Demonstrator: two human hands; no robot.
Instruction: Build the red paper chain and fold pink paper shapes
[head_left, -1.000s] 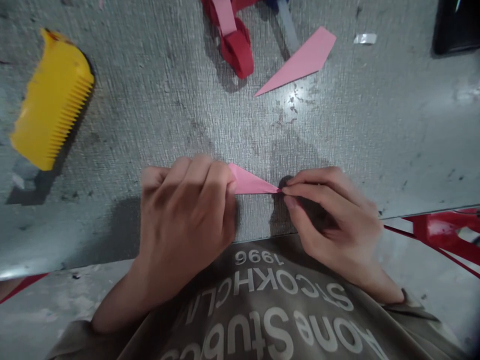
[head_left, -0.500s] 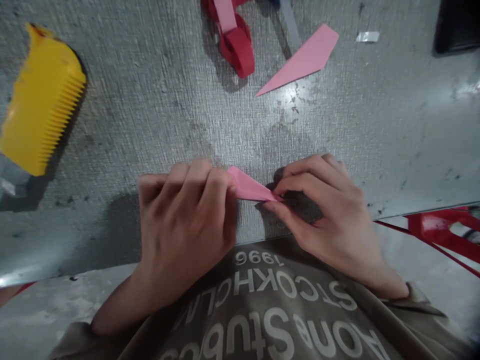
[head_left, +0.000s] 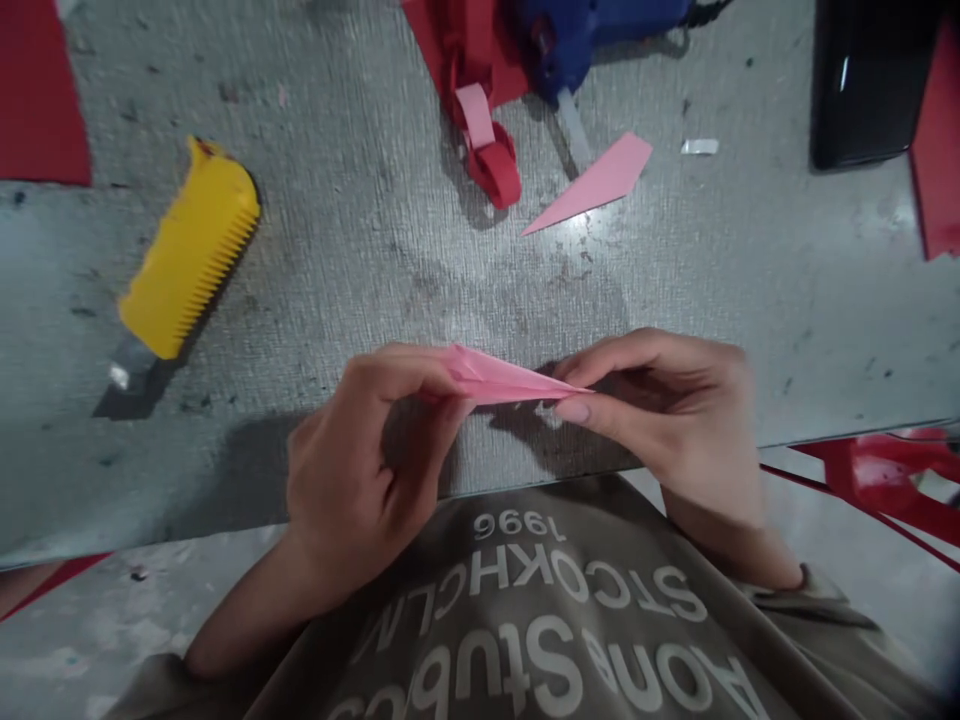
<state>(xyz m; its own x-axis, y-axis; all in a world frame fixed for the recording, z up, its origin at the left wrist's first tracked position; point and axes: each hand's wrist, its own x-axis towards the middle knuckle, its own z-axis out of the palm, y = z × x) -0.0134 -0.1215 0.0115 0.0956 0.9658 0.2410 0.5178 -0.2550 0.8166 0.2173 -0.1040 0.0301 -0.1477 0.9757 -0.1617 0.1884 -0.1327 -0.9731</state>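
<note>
Between my hands, just above the table's near edge, is a folded piece of pink paper [head_left: 510, 380], long and narrow with creases along it. My left hand [head_left: 375, 450] pinches its wider end between thumb and fingers. The pointed end sits in a pinch of my right hand [head_left: 660, 410]. Farther off on the table lies a second folded pink paper [head_left: 596, 185], flat and kite-shaped, its tip toward me. Beside it stands a chain of red and pink paper loops [head_left: 495, 170].
A blue glue gun [head_left: 562, 40] lies at the back. To the left is a yellow comb-edged tool [head_left: 195, 255], with red paper [head_left: 37, 95] behind it. At right are a black phone [head_left: 862, 85], a small white scrap [head_left: 700, 147] and more red paper [head_left: 937, 150]. The grey table [head_left: 337, 250] ends near my shirt.
My left hand has turned from knuckles-up to a side pinch on the pink paper. The paper is tilted, showing its folded edge. The view has shifted, showing more of the table's back.
</note>
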